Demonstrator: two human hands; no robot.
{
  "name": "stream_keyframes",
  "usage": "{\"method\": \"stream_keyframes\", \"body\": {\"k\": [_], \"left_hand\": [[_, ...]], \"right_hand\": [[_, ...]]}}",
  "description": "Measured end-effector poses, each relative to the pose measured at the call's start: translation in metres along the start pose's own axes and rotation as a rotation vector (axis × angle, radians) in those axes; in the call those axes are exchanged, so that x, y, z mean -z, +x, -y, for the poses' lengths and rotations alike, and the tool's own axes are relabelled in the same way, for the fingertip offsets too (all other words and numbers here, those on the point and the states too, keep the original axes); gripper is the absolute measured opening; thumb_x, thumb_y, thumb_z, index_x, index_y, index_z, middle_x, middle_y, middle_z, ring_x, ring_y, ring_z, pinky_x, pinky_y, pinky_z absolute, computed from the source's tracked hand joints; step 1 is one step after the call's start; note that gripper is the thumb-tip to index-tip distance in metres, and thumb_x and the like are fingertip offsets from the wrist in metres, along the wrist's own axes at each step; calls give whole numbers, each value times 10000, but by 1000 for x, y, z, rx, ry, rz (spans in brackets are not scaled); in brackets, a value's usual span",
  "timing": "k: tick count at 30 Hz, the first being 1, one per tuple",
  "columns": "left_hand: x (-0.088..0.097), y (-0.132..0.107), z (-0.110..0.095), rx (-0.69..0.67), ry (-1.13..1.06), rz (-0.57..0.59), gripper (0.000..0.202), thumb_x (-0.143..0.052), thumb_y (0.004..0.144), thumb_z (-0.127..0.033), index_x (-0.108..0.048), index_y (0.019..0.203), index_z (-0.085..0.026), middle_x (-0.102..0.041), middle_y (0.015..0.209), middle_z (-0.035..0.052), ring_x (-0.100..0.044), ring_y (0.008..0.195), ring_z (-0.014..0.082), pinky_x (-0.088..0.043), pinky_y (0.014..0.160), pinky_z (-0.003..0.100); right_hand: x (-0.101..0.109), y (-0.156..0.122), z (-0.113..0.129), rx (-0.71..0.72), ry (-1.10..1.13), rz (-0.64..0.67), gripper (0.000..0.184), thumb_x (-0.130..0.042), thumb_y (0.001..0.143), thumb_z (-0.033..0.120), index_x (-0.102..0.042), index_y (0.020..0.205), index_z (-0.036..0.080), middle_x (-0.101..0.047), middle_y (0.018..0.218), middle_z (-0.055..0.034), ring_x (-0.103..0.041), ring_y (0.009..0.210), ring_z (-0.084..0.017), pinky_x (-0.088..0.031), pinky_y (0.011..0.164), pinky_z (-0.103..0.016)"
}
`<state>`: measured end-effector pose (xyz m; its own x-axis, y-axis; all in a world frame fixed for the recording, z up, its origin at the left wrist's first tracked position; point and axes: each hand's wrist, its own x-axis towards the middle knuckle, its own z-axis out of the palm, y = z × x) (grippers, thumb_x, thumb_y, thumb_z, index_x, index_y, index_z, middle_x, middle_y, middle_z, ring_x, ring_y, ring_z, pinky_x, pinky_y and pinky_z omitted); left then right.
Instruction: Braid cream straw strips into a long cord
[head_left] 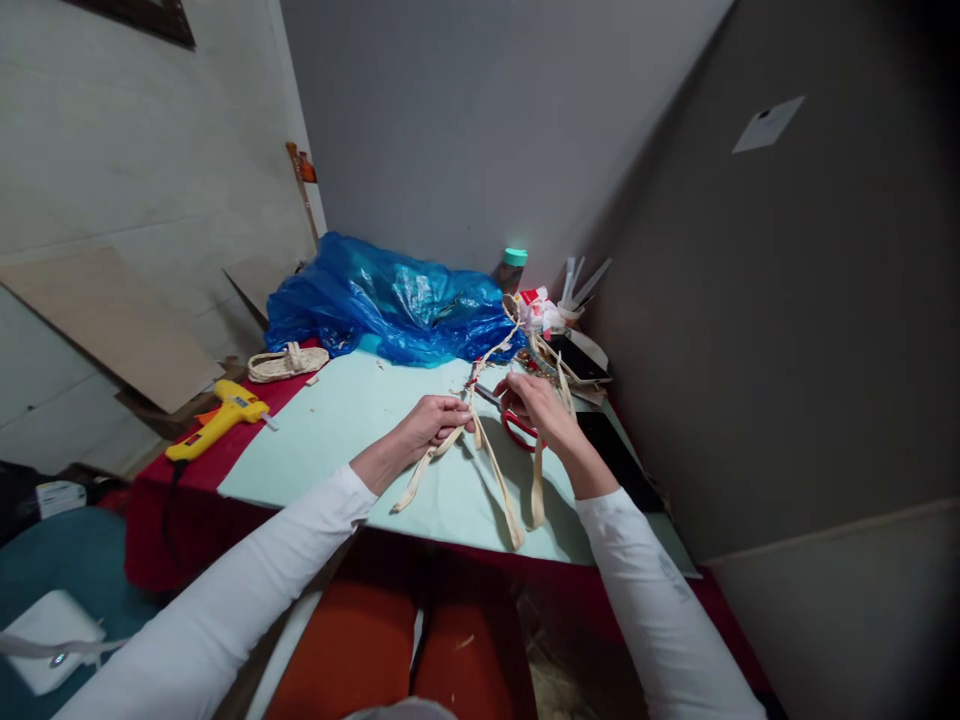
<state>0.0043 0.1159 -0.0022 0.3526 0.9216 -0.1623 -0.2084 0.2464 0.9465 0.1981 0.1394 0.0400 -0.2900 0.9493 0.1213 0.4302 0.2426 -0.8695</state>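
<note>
My left hand (pixel 433 419) is closed, pinching several pale straw strips (pixel 495 475) that trail toward me over a light green sheet (pixel 352 420). My right hand (pixel 534 402) is closed around red-handled scissors (pixel 516 428), whose blades point left toward the strips near my left fingers. More strips run back toward the clutter behind my hands. Both arms wear white sleeves.
A crumpled blue plastic bag (pixel 390 300) lies at the back of the table. A yellow glue gun (pixel 217 417) and a small woven straw sandal (pixel 287 363) sit on the red cloth at left. A teal-capped bottle (pixel 512 268), cards and a dark phone (pixel 619 455) crowd the right.
</note>
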Motion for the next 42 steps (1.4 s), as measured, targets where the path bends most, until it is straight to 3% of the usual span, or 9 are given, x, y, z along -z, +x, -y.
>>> {"method": "stream_keyframes", "body": {"k": [3, 6, 9, 11, 20, 27, 34, 38, 42], "left_hand": [[0, 1, 1, -20, 3, -15, 178, -705, 686, -227, -610, 744, -87, -580, 593, 8, -219, 370, -11, -88, 354, 174], [-4, 0, 0, -63, 34, -12, 171, -684, 705, -248, -615, 721, -92, -453, 463, -54, -212, 357, 3, -98, 358, 181], [-7, -2, -2, -85, 109, -29, 139, -645, 714, -243, -621, 704, -107, -362, 403, -86, -212, 341, 17, -117, 363, 191], [-9, -3, -2, -78, 193, -50, 130, -624, 713, -239, -626, 690, -111, -342, 385, -90, -220, 335, 25, -125, 369, 199], [-10, -2, -1, -123, 424, -63, 167, -614, 711, -271, -625, 653, -115, -560, 544, -13, -350, 433, 48, -226, 446, 207], [-7, -7, -2, -43, 285, -20, 249, -635, 752, -365, -620, 697, -123, -357, 441, -76, -231, 391, 43, -130, 414, 221], [-3, -4, 2, -43, 203, -21, 260, -669, 739, -369, -641, 701, -113, -311, 427, -82, -190, 382, 32, -109, 403, 222], [-8, -5, -2, -2, 178, -41, 242, -692, 718, -342, -644, 694, -106, -332, 417, -79, -180, 383, 31, -75, 399, 227], [-10, -4, -2, -4, 180, -43, 237, -692, 717, -333, -644, 682, -103, -328, 395, -82, -184, 376, 31, -77, 400, 227]], "right_hand": [[-2, 2, 1, -21, -36, 30, 468, -416, 889, 539, -644, 766, 150, -657, 699, -60, -516, 548, -124, -356, 538, -245], [-9, 1, 0, 11, -34, 156, 415, -544, 829, 551, -636, 775, 150, -663, 741, -53, -543, 606, -129, -370, 572, -240], [-18, -3, -4, 21, 124, 324, 427, -567, 806, 575, -612, 768, 152, -579, 634, -1, -459, 535, -100, -310, 505, -224], [-23, -5, -9, 16, 194, 362, 431, -558, 811, 572, -593, 733, 150, -509, 573, 28, -385, 493, -82, -270, 481, -223], [-27, -7, -27, 23, 216, 293, 334, -555, 827, 443, -516, 643, 166, -485, 530, 35, -409, 499, -89, -287, 505, -233], [-25, -11, -15, 19, 221, 257, 290, -566, 810, 424, -518, 697, 162, -477, 585, 34, -410, 531, -93, -296, 521, -238], [-15, -13, -12, 47, 77, 195, 233, -556, 806, 386, -571, 758, 158, -499, 647, 19, -422, 581, -109, -304, 548, -247], [1, -12, -15, -72, 153, 19, 322, -404, 871, 391, -586, 719, 173, -497, 605, 7, -376, 493, -104, -266, 480, -252], [4, -9, -20, -177, 267, -24, 281, -437, 844, 392, -591, 741, 180, -512, 594, 7, -357, 438, -97, -241, 433, -250]]}}
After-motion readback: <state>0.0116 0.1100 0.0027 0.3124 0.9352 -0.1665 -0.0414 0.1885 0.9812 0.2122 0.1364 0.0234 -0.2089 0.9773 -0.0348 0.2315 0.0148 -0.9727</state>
